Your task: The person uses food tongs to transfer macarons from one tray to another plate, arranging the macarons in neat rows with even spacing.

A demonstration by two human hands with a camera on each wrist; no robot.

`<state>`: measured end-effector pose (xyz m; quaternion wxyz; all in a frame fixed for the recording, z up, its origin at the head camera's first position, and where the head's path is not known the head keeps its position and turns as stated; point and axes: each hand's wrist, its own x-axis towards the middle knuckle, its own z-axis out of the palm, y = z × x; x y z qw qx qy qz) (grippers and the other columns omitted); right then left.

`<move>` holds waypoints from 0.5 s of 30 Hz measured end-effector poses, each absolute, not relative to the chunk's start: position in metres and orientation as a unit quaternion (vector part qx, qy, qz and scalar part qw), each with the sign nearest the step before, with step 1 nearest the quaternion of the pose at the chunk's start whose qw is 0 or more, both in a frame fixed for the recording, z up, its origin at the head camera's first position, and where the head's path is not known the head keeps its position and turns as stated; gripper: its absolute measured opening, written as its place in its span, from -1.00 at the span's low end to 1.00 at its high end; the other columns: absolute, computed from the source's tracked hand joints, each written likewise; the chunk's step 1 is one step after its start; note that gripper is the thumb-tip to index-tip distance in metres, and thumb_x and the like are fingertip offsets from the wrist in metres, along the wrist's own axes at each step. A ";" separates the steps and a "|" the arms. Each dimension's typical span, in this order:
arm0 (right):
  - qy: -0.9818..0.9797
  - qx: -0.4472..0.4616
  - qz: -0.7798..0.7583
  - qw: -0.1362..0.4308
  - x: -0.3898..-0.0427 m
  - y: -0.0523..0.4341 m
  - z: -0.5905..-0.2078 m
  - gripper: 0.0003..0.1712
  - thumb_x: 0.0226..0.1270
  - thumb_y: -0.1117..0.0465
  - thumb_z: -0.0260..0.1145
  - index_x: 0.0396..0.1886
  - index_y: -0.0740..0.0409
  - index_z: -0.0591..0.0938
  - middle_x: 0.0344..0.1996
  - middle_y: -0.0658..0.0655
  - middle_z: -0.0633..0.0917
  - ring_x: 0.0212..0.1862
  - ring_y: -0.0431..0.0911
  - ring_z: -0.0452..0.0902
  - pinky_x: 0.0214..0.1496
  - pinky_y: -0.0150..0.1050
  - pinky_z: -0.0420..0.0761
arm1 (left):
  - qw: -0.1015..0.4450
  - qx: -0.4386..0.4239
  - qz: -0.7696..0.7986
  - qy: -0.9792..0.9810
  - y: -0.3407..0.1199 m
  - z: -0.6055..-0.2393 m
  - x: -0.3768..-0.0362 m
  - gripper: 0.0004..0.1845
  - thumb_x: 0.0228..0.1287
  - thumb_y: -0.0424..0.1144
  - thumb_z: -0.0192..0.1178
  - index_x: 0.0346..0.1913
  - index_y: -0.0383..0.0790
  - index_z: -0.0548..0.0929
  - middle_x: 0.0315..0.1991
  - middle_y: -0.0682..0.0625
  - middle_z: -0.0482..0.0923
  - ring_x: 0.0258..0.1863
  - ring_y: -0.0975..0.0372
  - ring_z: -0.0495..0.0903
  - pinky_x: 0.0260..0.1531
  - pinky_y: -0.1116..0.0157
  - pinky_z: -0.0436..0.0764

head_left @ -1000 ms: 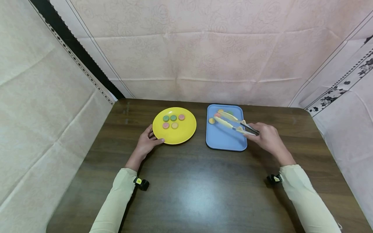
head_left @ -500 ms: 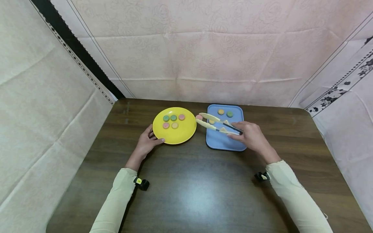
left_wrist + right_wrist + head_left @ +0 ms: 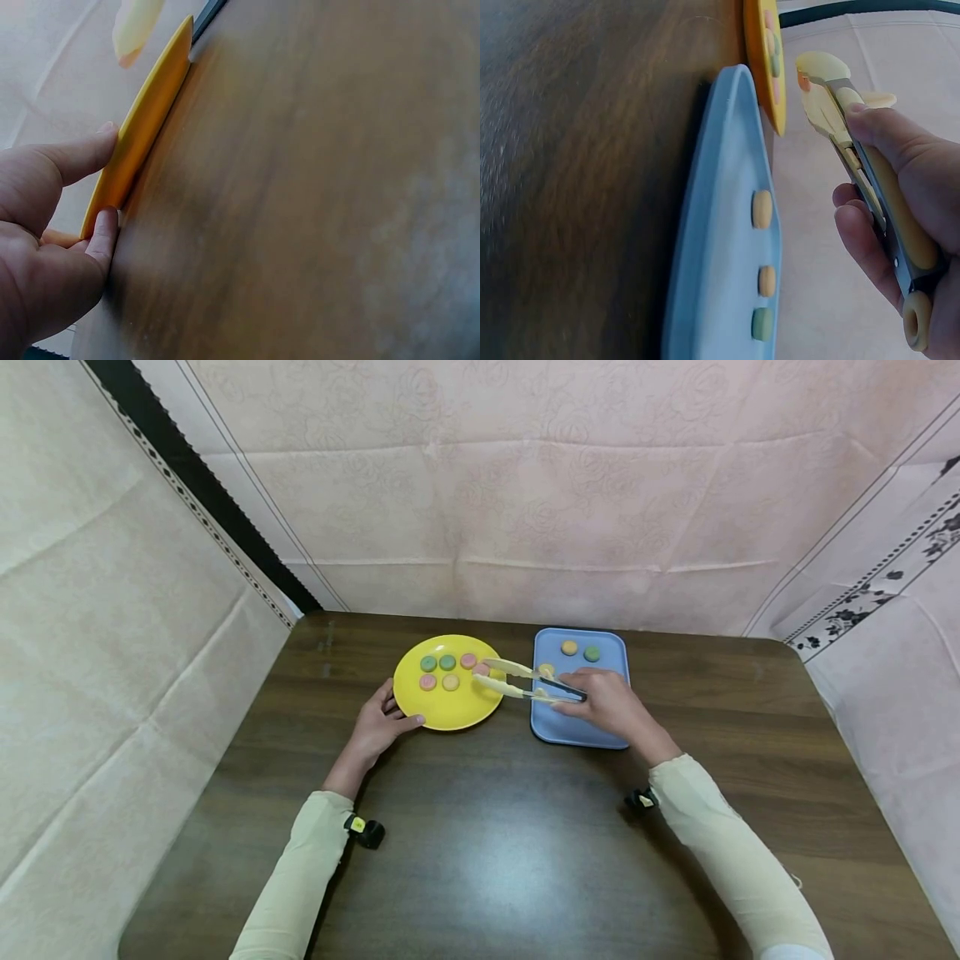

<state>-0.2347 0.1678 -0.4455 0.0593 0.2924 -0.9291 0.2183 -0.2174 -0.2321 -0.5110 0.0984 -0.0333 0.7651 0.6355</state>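
Gripping slim tongs [image 3: 517, 681], round plate [image 3: 420, 702]

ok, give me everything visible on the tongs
The tongs have two pale cream, plastic-looking arms with rounded scoop tips and a dark metal-looking spine, joined at the handle end. The right hand grips them near that end, over the blue tray. They lie roughly level, tips reaching left above the yellow plate. A pink round piece sits pinched between the tips. The left hand touches only the plate's rim.
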 end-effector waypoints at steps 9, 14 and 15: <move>-0.931 0.296 0.210 0.049 -0.243 0.154 -0.454 -0.42 0.25 -0.01 0.55 0.15 0.26 0.73 -0.11 0.22 0.79 -0.18 0.01 0.70 -0.17 -0.01 0.70 | 0.082 -0.030 0.634 0.768 -0.231 -0.514 -0.217 0.10 0.28 -0.37 0.42 0.67 -0.19 -0.13 0.56 -0.26 0.14 0.43 -0.08 0.38 0.17 0.26 0.63; -0.927 0.303 0.213 0.049 -0.246 0.150 -0.457 -0.45 0.24 0.01 0.55 0.12 0.25 0.75 -0.12 0.19 0.80 -0.22 -0.03 0.67 -0.21 -0.04 0.68 | 0.081 -0.031 0.633 0.770 -0.231 -0.513 -0.216 0.10 0.28 -0.38 0.42 0.66 -0.21 -0.13 0.56 -0.27 0.14 0.43 -0.09 0.38 0.17 0.26 0.62; -0.927 0.304 0.213 0.048 -0.246 0.150 -0.457 -0.46 0.24 0.01 0.55 0.11 0.25 0.75 -0.11 0.19 0.80 -0.21 -0.03 0.67 -0.21 -0.04 0.68 | 0.081 -0.031 0.632 0.770 -0.231 -0.514 -0.216 0.09 0.28 -0.38 0.42 0.66 -0.21 -0.13 0.56 -0.26 0.13 0.43 -0.08 0.38 0.17 0.26 0.62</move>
